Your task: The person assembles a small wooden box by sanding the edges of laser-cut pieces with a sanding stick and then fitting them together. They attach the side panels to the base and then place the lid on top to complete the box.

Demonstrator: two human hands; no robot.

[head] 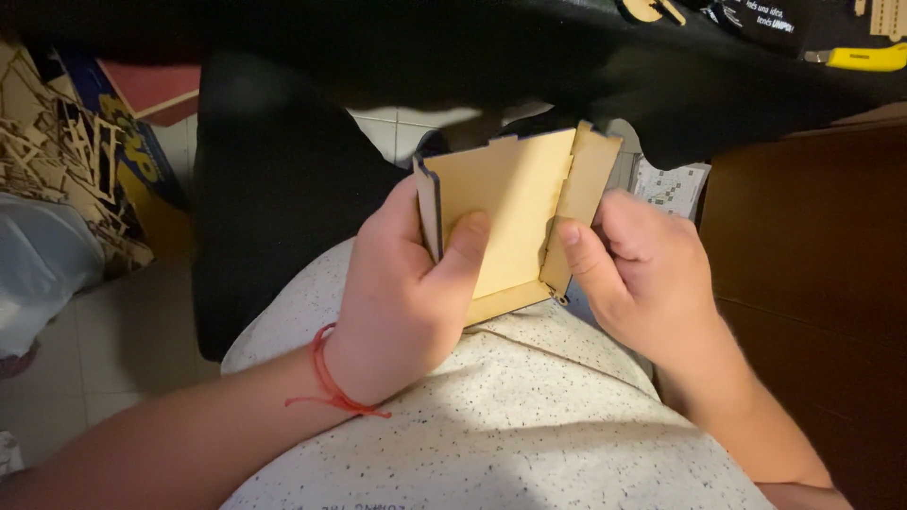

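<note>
Between both hands, wooden box [505, 212] (half-assembled), left hand [402, 293] grip clamped on it, right hand [642, 274] pinching side panel [581, 203].

Left hand [402, 293] and right hand [647, 274] curled, thumbs forward

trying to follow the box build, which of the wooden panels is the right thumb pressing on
The narrow side panel on the right edge, under the right hand. The left hand has its thumb on the wide middle panel instead.

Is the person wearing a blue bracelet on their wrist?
No, the thin string bracelet on the left hand wrist is red, and that hand holds the pale wooden box with notched panels.
</note>
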